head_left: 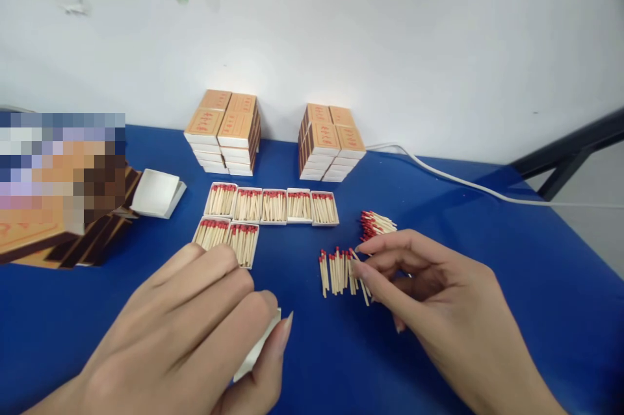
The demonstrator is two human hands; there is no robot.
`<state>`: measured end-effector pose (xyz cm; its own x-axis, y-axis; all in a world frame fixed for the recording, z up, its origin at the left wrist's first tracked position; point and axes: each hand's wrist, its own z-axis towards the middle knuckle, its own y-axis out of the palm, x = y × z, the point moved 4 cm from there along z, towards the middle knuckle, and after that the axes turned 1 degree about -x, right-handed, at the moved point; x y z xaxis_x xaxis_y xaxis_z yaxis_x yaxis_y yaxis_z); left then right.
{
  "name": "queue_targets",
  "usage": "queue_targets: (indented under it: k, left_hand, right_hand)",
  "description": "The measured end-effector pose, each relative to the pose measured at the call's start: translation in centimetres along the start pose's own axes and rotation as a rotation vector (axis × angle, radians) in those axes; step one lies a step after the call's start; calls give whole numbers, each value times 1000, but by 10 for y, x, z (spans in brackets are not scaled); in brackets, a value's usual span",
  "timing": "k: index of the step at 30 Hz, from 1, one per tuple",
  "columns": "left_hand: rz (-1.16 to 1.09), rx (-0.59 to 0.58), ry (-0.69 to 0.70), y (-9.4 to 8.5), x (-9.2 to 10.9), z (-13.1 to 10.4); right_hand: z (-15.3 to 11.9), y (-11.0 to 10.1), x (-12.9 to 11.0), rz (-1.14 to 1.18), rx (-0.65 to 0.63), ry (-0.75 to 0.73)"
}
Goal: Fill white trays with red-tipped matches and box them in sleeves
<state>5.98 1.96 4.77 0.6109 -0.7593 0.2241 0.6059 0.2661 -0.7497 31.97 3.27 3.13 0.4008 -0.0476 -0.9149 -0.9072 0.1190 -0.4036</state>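
Observation:
My left hand [195, 324] is closed around a small white matchbox tray [258, 347], most of which its fingers cover. My right hand [433, 298] has thumb and forefinger bent close together at the right end of a loose row of red-tipped matches [337, 272] on the table. A match [357, 256] shows slanted between those two fingertips. Just beyond the hand lies a denser pile of matches [375, 225]. Several trays full of matches [273, 207] stand side by side ahead of my left hand, in a longer back row and a shorter front row.
Two stacks of orange-topped matchboxes, one on the left [224, 132] and one on the right [331, 142], stand near the wall. An empty white tray [156, 192] and dark-sided matchbox covers [92, 239] lie at left, partly blurred. A white cable [453, 187] crosses the blue table [302, 376].

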Motion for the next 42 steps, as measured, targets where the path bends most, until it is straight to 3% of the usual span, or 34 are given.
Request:
queue_targets:
  k: [19, 29, 36, 42]
  left_hand:
    - [-9, -60, 77, 7, 6, -3]
    - [-13, -64, 80, 7, 5, -4]
    - [-24, -68, 58, 8, 5, -2]
    - [-7, -67, 67, 7, 5, -3]
  right_hand:
    - [-5, 3, 4, -193, 123, -181]
    - [-10, 5, -2, -369, 152, -379]
    - [-11, 6, -3, -411, 139, -370]
    - [-12, 8, -2, -511, 162, -454]
